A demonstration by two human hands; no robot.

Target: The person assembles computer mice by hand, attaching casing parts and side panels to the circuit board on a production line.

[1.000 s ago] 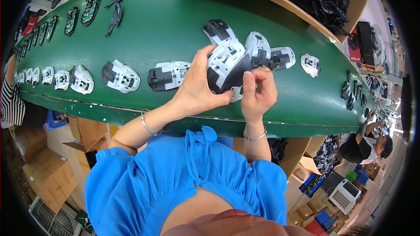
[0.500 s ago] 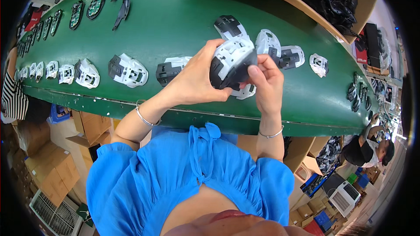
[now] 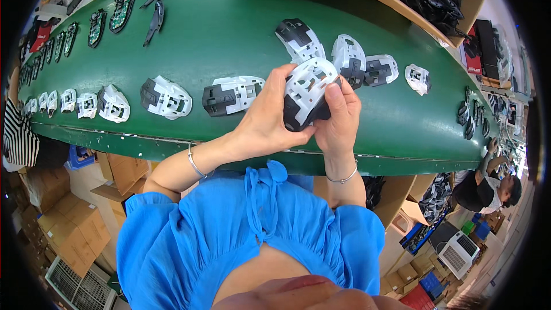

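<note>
Both hands grip a black-and-white plastic mouse shell [image 3: 313,83], raised over the near part of the green table [image 3: 229,28]. My left hand [image 3: 265,117] wraps around its left side, thumb along the lower edge. My right hand [image 3: 340,116] closes on its right side with the thumb pressed on the dark part. Cut-outs show in its white top. Just beyond lie more shells: one with a dark end [image 3: 298,40], a white one [image 3: 349,57] and a dark-and-white one [image 3: 381,70]. To the left of my left hand rests another shell [image 3: 232,95].
A row of white shells [image 3: 166,97] runs left along the table. Green circuit boards in dark trays [image 3: 121,11] and dark curved pieces [image 3: 155,23] lie at the far left. A cardboard box of black parts [image 3: 425,0] stands at the back right. Other people work at both ends.
The held shell has been turned, so its white cut-out top now faces up where a dark side showed. My right hand has shifted slightly left and nearer its lower edge.
</note>
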